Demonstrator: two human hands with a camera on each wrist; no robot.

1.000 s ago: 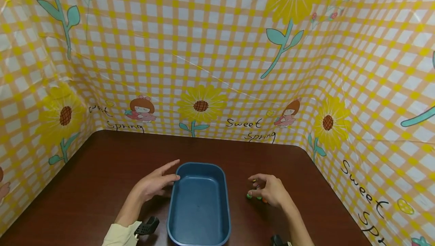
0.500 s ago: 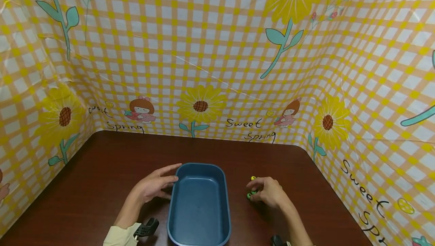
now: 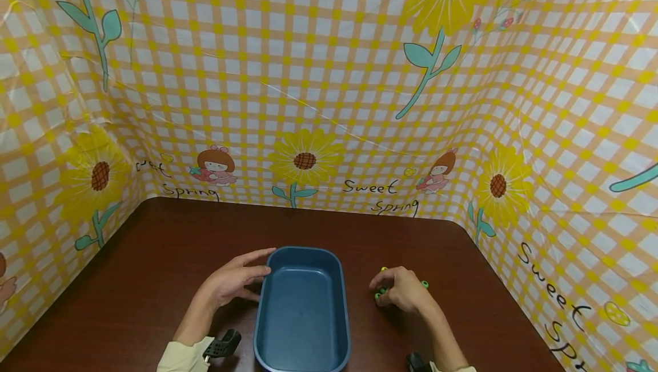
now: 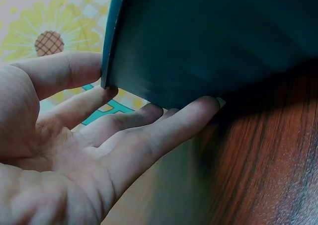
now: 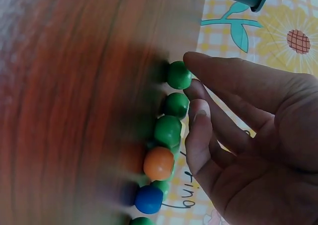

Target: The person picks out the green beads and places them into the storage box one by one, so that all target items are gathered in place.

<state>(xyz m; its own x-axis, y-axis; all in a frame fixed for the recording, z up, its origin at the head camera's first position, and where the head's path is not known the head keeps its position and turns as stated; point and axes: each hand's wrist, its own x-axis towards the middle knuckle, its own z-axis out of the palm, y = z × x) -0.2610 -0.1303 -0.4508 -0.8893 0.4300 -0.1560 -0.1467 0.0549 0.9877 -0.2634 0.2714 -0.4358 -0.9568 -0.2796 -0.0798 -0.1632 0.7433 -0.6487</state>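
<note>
A deep blue rectangular bin (image 3: pixel 304 255) with rounded corners stands upright on the table. My left hand (image 3: pixel 231 282) is at its left side, fingers mostly extended; in the left wrist view, fingertips touch the bin's wall (image 4: pixel 198 41). To the right of the bin, my right hand (image 3: pixel 405 289) hovers low over small round beads, its fingers bent loosely around them. The right wrist view has green beads (image 5: pixel 168 130), an orange bead (image 5: pixel 159 163) and a blue bead (image 5: pixel 149 199) in a row beside the fingertips. The thumb is close to the end green bead (image 5: pixel 179 75); contact is unclear.
Dark brown wooden table (image 3: pixel 205 229) lies under everything. A yellow checked cloth (image 3: pixel 319 103) with sunflowers encloses the back and both sides. One green bead (image 3: pixel 425 284) sits just right of my right hand, and a yellow bead (image 3: pixel 384 269) peeks out behind it.
My right hand has come lower over the beads and shifted slightly, hiding the orange bead and exposing a green one at its right. My left hand has barely moved against the bin.
</note>
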